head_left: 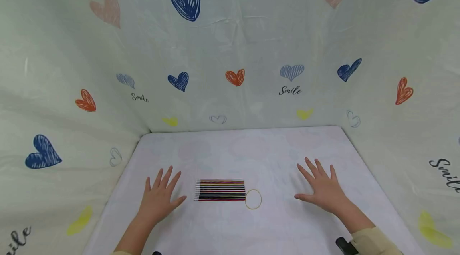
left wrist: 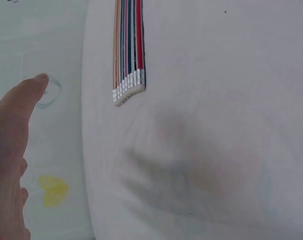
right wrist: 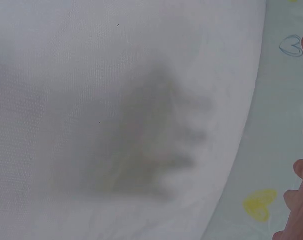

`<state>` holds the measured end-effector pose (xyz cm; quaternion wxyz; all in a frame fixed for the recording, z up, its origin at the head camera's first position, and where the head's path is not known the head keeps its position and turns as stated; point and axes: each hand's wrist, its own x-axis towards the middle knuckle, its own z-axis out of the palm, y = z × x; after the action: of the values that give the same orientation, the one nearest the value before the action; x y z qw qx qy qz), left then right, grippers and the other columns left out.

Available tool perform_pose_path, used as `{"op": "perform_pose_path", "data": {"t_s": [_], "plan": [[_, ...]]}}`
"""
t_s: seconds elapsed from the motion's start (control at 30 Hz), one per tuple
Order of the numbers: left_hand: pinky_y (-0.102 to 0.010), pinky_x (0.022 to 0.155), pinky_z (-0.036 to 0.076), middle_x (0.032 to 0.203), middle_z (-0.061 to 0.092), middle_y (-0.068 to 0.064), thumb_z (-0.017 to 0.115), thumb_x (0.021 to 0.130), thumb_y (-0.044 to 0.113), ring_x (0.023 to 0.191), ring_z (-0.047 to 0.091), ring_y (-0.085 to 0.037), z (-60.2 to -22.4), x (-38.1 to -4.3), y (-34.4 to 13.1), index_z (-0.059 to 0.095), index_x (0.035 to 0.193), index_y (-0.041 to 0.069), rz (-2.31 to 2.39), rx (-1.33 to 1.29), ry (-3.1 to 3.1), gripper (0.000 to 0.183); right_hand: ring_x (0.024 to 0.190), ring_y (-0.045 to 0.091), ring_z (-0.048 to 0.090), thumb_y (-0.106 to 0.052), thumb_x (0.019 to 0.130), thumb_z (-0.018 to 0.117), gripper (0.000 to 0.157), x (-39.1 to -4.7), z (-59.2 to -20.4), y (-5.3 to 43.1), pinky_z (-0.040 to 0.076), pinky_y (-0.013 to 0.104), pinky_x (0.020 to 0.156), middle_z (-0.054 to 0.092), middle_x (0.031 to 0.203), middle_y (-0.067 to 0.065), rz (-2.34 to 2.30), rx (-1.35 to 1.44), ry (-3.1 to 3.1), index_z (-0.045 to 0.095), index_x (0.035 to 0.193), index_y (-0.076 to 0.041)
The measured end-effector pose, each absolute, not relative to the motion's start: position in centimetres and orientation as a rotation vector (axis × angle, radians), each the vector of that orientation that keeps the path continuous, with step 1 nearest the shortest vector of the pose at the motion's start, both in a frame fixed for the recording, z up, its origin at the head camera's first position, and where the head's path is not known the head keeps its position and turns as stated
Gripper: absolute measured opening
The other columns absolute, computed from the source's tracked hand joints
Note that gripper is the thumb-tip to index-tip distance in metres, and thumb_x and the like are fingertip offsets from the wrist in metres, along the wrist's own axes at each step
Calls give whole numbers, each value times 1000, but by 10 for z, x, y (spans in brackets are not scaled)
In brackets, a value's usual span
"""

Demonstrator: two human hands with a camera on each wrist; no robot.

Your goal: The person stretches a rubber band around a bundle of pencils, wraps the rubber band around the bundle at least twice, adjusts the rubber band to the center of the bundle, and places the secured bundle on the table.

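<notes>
Several pencils [head_left: 222, 190] lie side by side in a flat row, with dark, red and yellow barrels. White eraser ends point left, and in the left wrist view the pencils [left wrist: 128, 45] show silvery ferrules. A thin yellow rubber band [head_left: 261, 199] lies in a ring at the row's right end. My left hand [head_left: 158, 201] hovers left of the pencils, fingers spread, holding nothing. Farther from the row, on its right, my right hand [head_left: 323, 191] is likewise spread and holds nothing. Both hands cast soft shadows beneath them.
A white tabletop [head_left: 273, 231] carries the pencils and band. Behind it and at both sides hangs a pale curtain [head_left: 237, 47] printed with hearts and "Smile". Beside the right sleeve [head_left: 375, 242] a black object [head_left: 346, 246] shows at the bottom.
</notes>
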<state>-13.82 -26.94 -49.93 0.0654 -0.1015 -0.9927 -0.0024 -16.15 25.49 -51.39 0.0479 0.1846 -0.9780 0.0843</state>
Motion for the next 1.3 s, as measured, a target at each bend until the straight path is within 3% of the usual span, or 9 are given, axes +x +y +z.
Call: {"op": "perform_pose_path", "data": {"t_s": [0.5,0.77,1.03,1.3], "plan": [[-71,105,10,155,30,-17,69,80,58,141,21,-43,-503,-141,-260,44,147,15,39,-345,-3001,82,142,45,15,-70,76,66,96,-159,-521,255,0,72,104,21,158,16,283,569,-2978,37,151,-17],[-71,105,10,156,29,-16,68,80,59,142,20,-43,-508,-148,-254,43,148,16,65,-352,-3008,84,141,45,20,-74,76,62,97,-161,-522,250,7,72,103,23,157,16,262,572,-2951,38,150,-16],[-69,106,11,156,28,-16,68,82,57,142,21,-42,-513,-153,-246,42,148,15,-6,-368,-3012,83,143,43,16,-61,76,73,95,-164,-528,231,3,70,105,22,158,16,424,556,-2951,37,150,-15],[-67,106,17,155,29,-17,68,82,57,141,23,-42,-520,-156,-238,42,148,15,-64,-337,-3009,82,142,40,23,-53,77,76,89,-168,-534,196,13,66,107,29,156,15,636,570,-2907,42,147,-11]]}}
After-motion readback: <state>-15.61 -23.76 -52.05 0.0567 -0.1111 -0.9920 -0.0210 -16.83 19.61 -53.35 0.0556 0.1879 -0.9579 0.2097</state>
